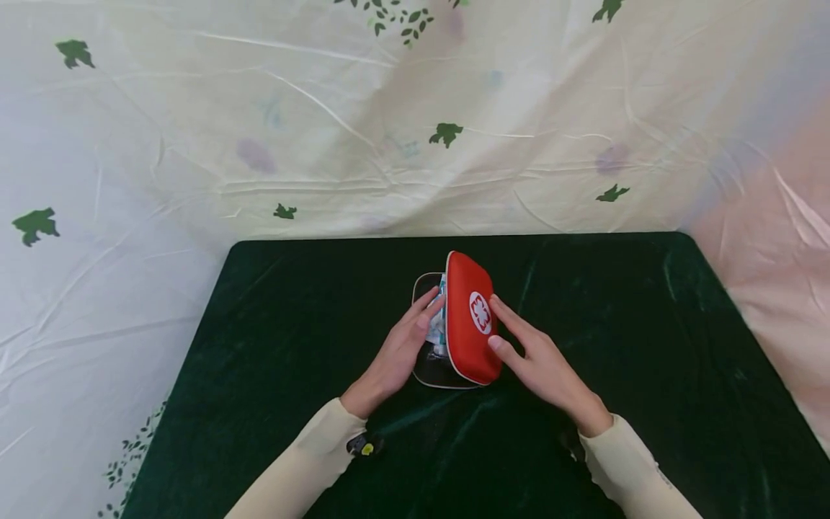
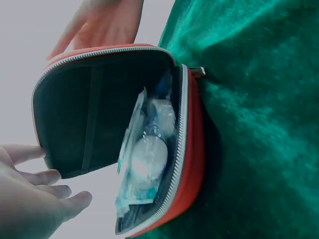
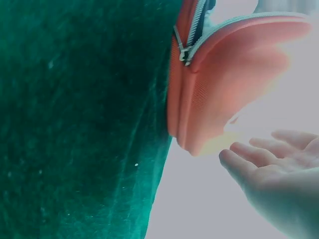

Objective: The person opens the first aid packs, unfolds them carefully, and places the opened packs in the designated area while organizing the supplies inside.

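A red zippered first-aid case (image 1: 472,317) with a white round emblem sits on the green cloth, its lid raised partway. Inside the case, plastic-wrapped white and teal packets (image 2: 147,157) lie in the lower half; the lid's inner side (image 2: 70,114) is dark. My left hand (image 1: 403,344) is at the gap on the case's left side, fingers mostly straight, fingertips by the lid's free edge. On the other side, my right hand (image 1: 541,360) has its fingers extended at the outside of the lid. Whether its fingertips press the lid is hard to tell.
A dark green velvet cloth (image 1: 311,310) covers the table. Behind and beside it hangs a pale curtain (image 1: 519,94) with green leaf prints. A metal zipper pull (image 3: 180,46) hangs at one corner of the case.
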Action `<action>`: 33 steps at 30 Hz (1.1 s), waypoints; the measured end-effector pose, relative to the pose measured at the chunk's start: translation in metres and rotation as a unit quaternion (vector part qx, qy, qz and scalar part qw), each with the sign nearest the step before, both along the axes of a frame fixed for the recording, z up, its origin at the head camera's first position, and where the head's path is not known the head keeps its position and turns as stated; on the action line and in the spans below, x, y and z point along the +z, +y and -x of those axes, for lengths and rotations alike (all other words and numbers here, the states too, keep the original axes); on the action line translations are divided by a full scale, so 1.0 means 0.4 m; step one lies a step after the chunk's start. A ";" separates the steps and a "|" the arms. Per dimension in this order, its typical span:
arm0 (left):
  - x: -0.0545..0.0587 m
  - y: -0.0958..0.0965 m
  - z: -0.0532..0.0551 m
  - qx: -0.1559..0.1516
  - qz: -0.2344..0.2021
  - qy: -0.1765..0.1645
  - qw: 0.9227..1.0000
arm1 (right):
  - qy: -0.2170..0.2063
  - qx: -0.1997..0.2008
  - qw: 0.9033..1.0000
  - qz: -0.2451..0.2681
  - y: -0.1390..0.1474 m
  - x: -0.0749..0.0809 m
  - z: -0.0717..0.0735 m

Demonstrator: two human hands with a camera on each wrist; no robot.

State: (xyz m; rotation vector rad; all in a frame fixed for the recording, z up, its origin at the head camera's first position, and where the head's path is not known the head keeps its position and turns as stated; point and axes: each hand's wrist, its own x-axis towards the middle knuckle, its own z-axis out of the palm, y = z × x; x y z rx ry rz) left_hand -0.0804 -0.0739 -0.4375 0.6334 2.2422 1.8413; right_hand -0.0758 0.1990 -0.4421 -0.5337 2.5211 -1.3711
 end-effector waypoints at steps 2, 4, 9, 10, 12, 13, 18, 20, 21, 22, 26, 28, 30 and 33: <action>0.003 0.008 0.003 -0.009 -0.004 -0.007 1.000 | 0.002 -0.003 1.000 0.005 -0.001 0.005 -0.006; 0.006 0.016 0.006 -0.017 -0.005 -0.009 1.000 | 0.005 -0.006 1.000 0.009 -0.002 0.009 -0.011; 0.021 0.040 0.013 -0.037 0.021 -0.001 0.999 | 0.020 -0.013 1.000 0.005 -0.005 0.015 -0.018; 0.024 0.045 0.014 -0.043 0.027 0.001 0.999 | 0.022 -0.015 1.000 0.004 -0.005 0.017 -0.019; 0.033 0.056 0.017 -0.055 0.044 0.000 0.998 | 0.022 -0.020 1.000 0.008 -0.003 0.019 -0.021; 0.037 0.061 0.018 -0.061 0.052 -0.002 0.997 | 0.021 -0.022 0.999 0.013 0.000 0.020 -0.022; 0.046 0.083 0.026 -0.094 0.077 -0.001 0.993 | 0.017 -0.036 0.999 0.031 0.017 0.019 -0.025; 0.046 0.088 0.028 -0.101 0.080 0.005 0.992 | 0.018 -0.042 0.998 0.033 0.026 0.017 -0.026; 0.047 0.089 0.028 -0.103 0.081 0.006 0.991 | 0.017 -0.045 0.998 0.034 0.031 0.016 -0.026; 0.047 0.088 0.027 -0.103 0.083 0.004 0.991 | 0.017 -0.048 0.998 0.036 0.036 0.014 -0.026; 0.044 0.075 0.027 -0.093 0.094 0.001 0.991 | 0.010 -0.059 0.998 0.035 0.056 0.011 -0.027; 0.041 0.063 0.028 -0.081 0.098 0.004 0.992 | 0.008 -0.064 0.997 0.033 0.065 0.009 -0.027; 0.034 0.047 0.031 -0.066 0.096 0.007 0.993 | 0.006 -0.069 0.997 0.030 0.075 0.008 -0.028; 0.021 0.020 0.034 -0.044 0.095 0.015 0.994 | -0.001 -0.076 0.997 0.034 0.092 0.007 -0.030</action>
